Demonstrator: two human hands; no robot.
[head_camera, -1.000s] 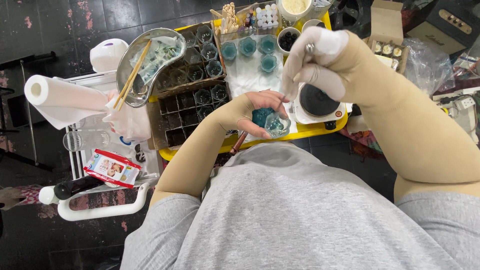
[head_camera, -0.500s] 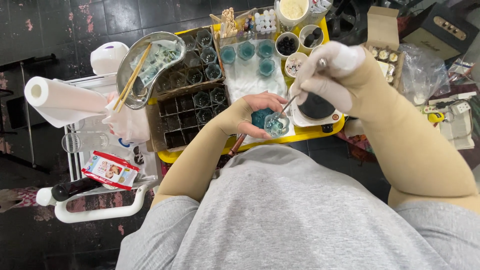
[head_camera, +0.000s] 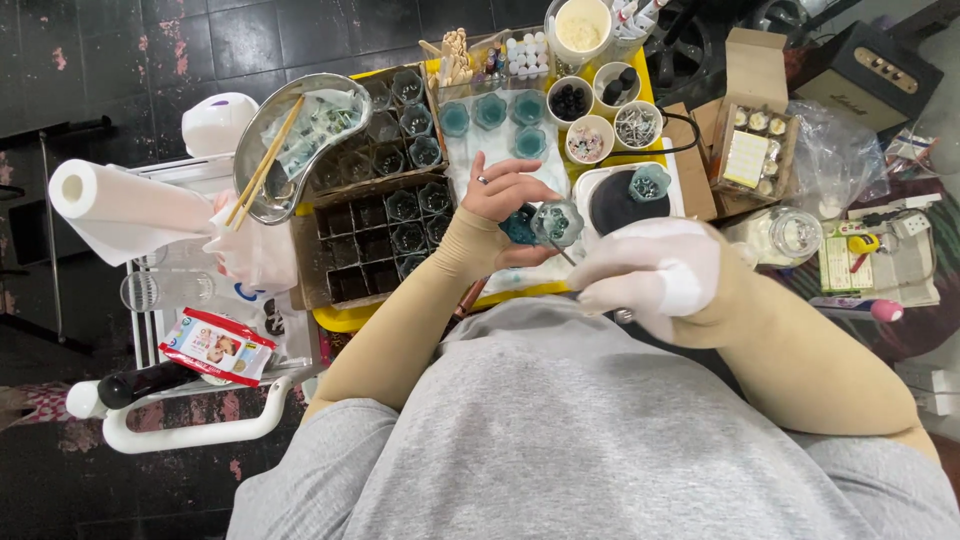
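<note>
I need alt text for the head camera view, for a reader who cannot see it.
Seen from above, a person's left hand holds a small clear flower-shaped cup over a yellow tray, while the gloved right hand holds a thin metal tool pointing at it. The tray carries teal-filled cups, small bowls and a hotplate.

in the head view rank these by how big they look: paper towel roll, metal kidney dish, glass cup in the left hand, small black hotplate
1. Paper towel roll and metal kidney dish: look about alike, too close to rank.
2. Small black hotplate, partly hidden by the right hand.
3. Glass cup in the left hand, clearly smallest.
</note>
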